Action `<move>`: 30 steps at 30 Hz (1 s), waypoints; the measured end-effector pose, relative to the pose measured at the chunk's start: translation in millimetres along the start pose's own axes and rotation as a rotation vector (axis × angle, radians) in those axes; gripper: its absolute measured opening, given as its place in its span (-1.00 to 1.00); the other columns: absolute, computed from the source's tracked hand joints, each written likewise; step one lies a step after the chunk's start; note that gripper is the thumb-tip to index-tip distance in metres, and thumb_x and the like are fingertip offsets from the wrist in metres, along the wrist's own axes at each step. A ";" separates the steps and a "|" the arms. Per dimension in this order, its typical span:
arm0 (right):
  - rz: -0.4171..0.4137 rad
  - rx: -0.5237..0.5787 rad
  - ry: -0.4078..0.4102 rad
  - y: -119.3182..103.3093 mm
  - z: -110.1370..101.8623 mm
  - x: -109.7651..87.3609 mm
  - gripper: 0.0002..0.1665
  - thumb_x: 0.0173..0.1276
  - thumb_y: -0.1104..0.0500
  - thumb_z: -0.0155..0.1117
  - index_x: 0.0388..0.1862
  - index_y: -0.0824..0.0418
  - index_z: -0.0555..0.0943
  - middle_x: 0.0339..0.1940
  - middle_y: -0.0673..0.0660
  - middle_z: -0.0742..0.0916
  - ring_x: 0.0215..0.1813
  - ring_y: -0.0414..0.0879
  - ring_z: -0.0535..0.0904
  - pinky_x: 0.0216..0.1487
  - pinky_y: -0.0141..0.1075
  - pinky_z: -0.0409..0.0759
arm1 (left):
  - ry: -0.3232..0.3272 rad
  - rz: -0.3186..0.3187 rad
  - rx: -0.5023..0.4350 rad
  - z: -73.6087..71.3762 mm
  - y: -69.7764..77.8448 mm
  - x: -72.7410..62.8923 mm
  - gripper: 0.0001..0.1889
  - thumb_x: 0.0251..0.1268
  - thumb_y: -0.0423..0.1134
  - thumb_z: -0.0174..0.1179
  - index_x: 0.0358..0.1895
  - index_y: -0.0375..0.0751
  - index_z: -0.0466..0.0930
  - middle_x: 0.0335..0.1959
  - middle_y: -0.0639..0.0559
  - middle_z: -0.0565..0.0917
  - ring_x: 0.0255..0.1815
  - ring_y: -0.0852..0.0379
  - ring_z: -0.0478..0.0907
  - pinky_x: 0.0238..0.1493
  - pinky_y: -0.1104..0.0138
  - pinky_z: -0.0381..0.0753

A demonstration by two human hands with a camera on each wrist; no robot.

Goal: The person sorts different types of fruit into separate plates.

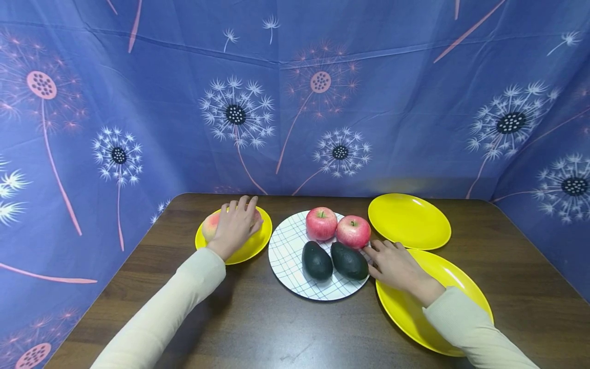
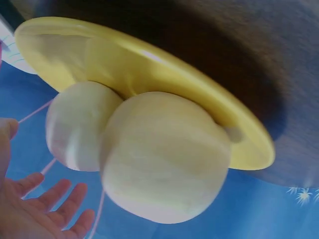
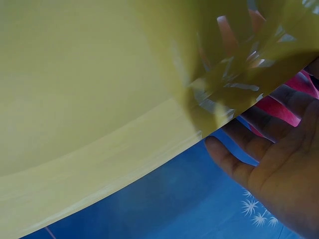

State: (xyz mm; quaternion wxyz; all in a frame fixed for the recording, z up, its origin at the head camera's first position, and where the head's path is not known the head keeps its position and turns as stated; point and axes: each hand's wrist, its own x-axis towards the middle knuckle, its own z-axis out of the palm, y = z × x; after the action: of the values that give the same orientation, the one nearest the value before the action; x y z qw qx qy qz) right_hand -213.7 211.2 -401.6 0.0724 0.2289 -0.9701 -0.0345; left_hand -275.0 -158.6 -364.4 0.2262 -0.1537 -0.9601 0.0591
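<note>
My left hand (image 1: 236, 226) reaches over the small yellow plate (image 1: 251, 250) at the left, fingers spread above two peaches. One peach (image 1: 210, 226) shows beside the hand; the other is mostly hidden under it. In the left wrist view both the nearer peach (image 2: 167, 159) and the farther peach (image 2: 79, 127) sit on the plate, with the fingers apart from them. My right hand (image 1: 397, 265), fingers loosely extended, is at the right rim of the white checked plate (image 1: 288, 256). Its fingertips are right beside an avocado (image 1: 349, 261) and close to a red apple (image 1: 353, 231).
A second avocado (image 1: 317, 261) and another apple (image 1: 321, 224) lie on the white plate. The large yellow plate (image 1: 467, 297) lies under my right forearm, with another yellow plate (image 1: 410, 220) behind it. A blue patterned cloth (image 1: 286, 143) hangs behind the wooden table (image 1: 258, 328).
</note>
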 end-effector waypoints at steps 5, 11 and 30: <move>-0.001 -0.002 -0.003 0.3 -0.1 0.2 -0.43 0.14 -0.07 0.21 0.10 0.17 0.50 0.01 0.24 0.58 -0.02 0.18 0.49 0.02 0.16 0.41 | 0.015 0.035 0.007 -5.1 8.2 -1.0 -0.40 0.24 0.07 0.01 0.27 -0.17 0.23 0.10 -0.17 0.44 -0.02 -0.18 0.44 0.02 0.01 0.37; -0.005 0.000 -0.001 0.9 0.0 0.2 -0.43 0.15 -0.07 0.21 0.10 0.16 0.51 0.00 0.24 0.58 -0.01 0.18 0.49 0.02 0.16 0.40 | 0.015 0.055 -0.010 -7.7 20.4 -3.6 -0.42 0.23 0.06 0.01 0.26 -0.15 0.26 0.11 -0.16 0.46 0.00 -0.15 0.46 0.06 0.04 0.40; 0.008 0.028 0.021 4.0 -6.6 -0.2 -0.49 0.11 -0.04 0.27 0.03 0.14 0.55 -0.07 0.16 0.63 -0.08 0.11 0.51 -0.03 0.09 0.43 | 0.027 0.148 -0.035 1.9 47.9 -27.5 -0.52 0.19 0.00 0.08 0.13 -0.15 0.38 0.02 -0.13 0.55 -0.06 -0.10 0.51 -0.06 0.11 0.46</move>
State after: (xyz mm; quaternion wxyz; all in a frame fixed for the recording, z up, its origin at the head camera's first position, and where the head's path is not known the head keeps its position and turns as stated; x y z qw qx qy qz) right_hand -214.2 214.6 -394.7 0.0796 0.2266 -0.9706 -0.0180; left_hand -239.6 -122.2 -386.3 0.2312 -0.2290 -0.9439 0.0568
